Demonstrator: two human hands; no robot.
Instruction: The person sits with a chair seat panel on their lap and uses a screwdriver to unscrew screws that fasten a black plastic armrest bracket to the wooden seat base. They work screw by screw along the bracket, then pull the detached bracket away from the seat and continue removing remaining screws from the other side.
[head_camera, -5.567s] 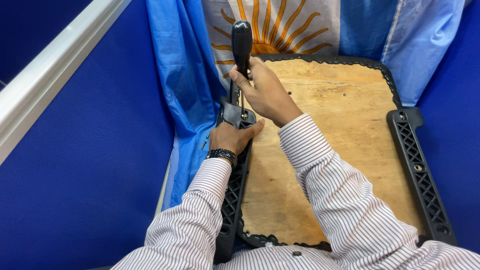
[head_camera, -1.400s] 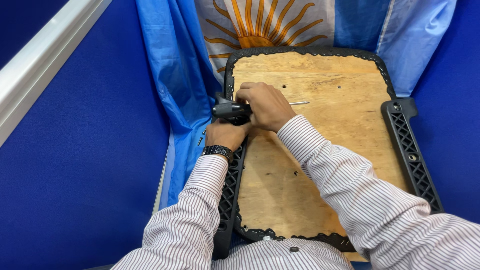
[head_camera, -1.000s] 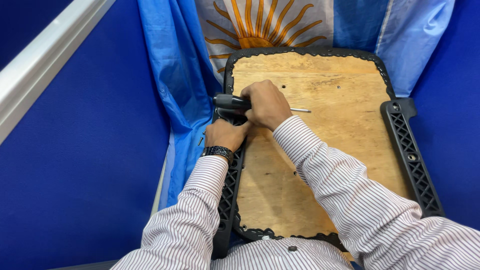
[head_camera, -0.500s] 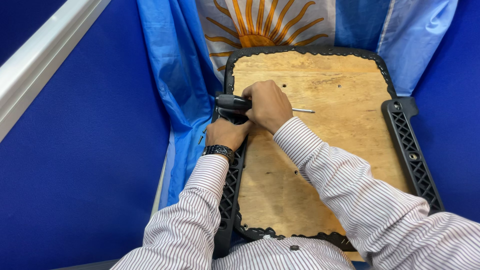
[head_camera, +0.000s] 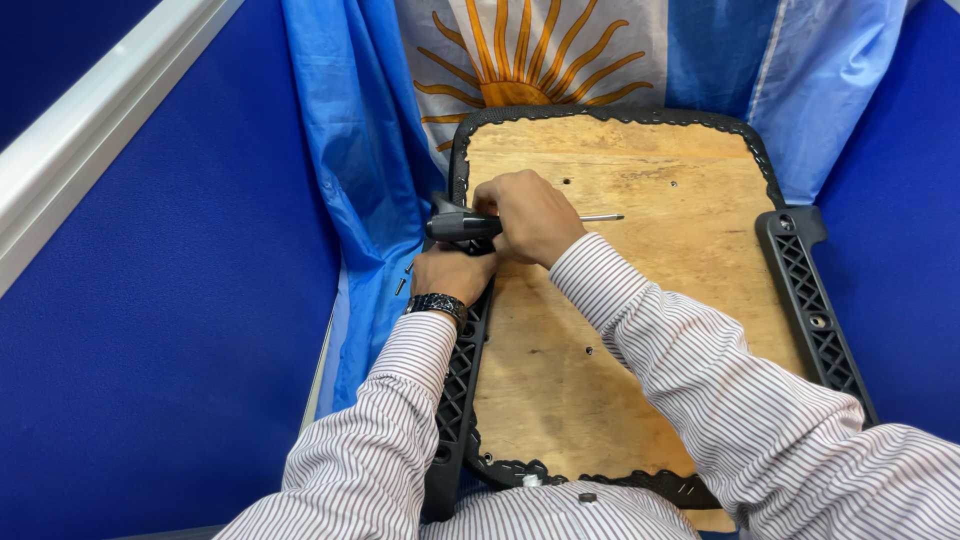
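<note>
Right hand (head_camera: 535, 215) grips screwdriver (head_camera: 470, 226) level above left hand (head_camera: 450, 272).

I see no package, no label, no sign and no screen in front of me here.
</note>
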